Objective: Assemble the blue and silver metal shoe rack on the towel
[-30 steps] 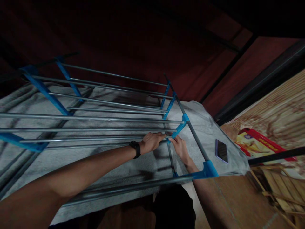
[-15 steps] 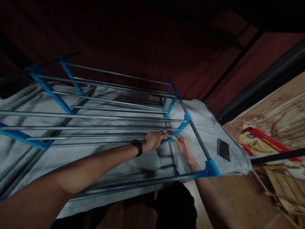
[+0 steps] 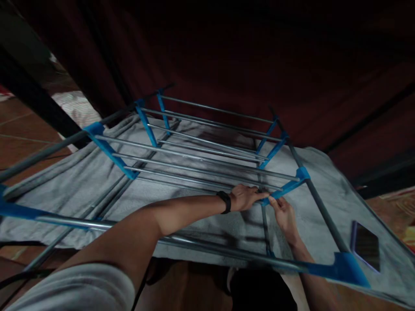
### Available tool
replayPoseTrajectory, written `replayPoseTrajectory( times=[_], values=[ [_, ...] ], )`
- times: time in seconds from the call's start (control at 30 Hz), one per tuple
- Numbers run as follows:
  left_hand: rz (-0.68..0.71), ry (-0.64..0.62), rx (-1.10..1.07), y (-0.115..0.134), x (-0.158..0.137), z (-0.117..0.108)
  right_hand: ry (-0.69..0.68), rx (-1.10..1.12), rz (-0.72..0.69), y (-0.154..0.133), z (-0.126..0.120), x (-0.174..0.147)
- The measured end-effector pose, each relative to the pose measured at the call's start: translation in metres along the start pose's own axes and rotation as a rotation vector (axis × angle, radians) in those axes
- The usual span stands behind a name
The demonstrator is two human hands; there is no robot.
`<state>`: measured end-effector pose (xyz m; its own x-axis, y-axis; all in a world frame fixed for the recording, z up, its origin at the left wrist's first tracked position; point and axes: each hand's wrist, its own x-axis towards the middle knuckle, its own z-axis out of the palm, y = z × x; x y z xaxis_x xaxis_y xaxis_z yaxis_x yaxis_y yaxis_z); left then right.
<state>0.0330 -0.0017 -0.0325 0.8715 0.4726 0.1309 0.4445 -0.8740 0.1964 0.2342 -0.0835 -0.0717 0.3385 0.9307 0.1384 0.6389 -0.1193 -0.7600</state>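
Note:
A rack of grey metal rods (image 3: 201, 160) with blue plastic brackets lies across a grey blanket. My left hand (image 3: 244, 197), a black watch on its wrist, is closed around the end of a lower rod, close to a blue bracket (image 3: 287, 186) on the right side. Just right of it, my right hand (image 3: 283, 211) pinches the lower tip of that same bracket. The fingers of both hands nearly meet where rod and bracket join. The joint itself is partly covered by my fingers.
The grey blanket (image 3: 324, 172) spreads under the rack. A phone (image 3: 366, 245) lies on it at the right. A thick front bar (image 3: 227, 250) crosses between my body and the hands. Dark red curtains (image 3: 227, 52) hang behind; a dark post (image 3: 39, 90) stands at the left.
The view has swung left, so the rack's left end and a post now show, and the phone sits farther right. Both hands stay at the same bracket joint.

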Motion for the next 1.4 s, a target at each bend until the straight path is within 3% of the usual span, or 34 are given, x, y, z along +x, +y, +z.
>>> replayPoseTrajectory(
  times=[0.27, 0.53, 0.87, 1.03, 1.4],
  values=[
    [0.012, -0.024, -0.011, 0.004, 0.001, -0.002, -0.054, 0.224, 0.036, 0.001, 0.001, 0.0],
    [0.041, -0.038, -0.077, 0.016, 0.021, -0.005, -0.037, 0.188, -0.012, 0.002, 0.0, -0.001],
    [-0.071, -0.069, -0.18, 0.012, 0.024, 0.0, -0.106, 0.295, -0.077, -0.004, -0.002, 0.002],
    [-0.069, 0.029, -0.258, 0.01, 0.031, -0.011, -0.119, 0.294, -0.099, -0.001, -0.002, 0.003],
    [-0.142, -0.008, -0.202, 0.017, 0.027, -0.003, -0.098, 0.256, -0.075, 0.003, 0.001, 0.003]
  ],
)
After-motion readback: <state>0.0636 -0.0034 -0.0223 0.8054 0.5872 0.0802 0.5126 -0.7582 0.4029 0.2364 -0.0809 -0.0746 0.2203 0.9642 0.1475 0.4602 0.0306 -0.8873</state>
